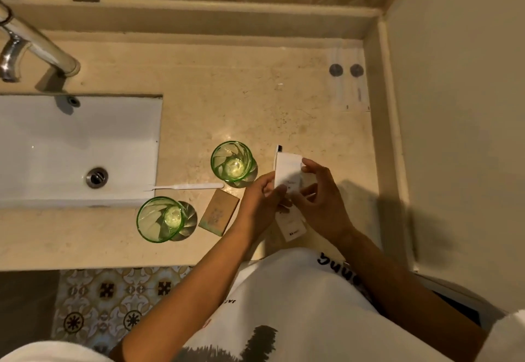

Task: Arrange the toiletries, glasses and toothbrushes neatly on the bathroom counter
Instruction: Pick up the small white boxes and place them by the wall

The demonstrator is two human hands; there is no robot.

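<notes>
Beige marble counter (255, 91): two green glasses (232, 162) (160, 218) sit mid-frame, a white toothbrush (184, 187) and brown soap box (218, 211) between them, clear packets (350, 80) upper right.

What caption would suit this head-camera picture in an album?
Both hands, left and right, hold a white packet above a bathroom counter with two green glasses, a toothbrush and a small box.

2 glasses (231, 162), 2 toothbrushes (184, 187), 1 box (218, 212).
</notes>
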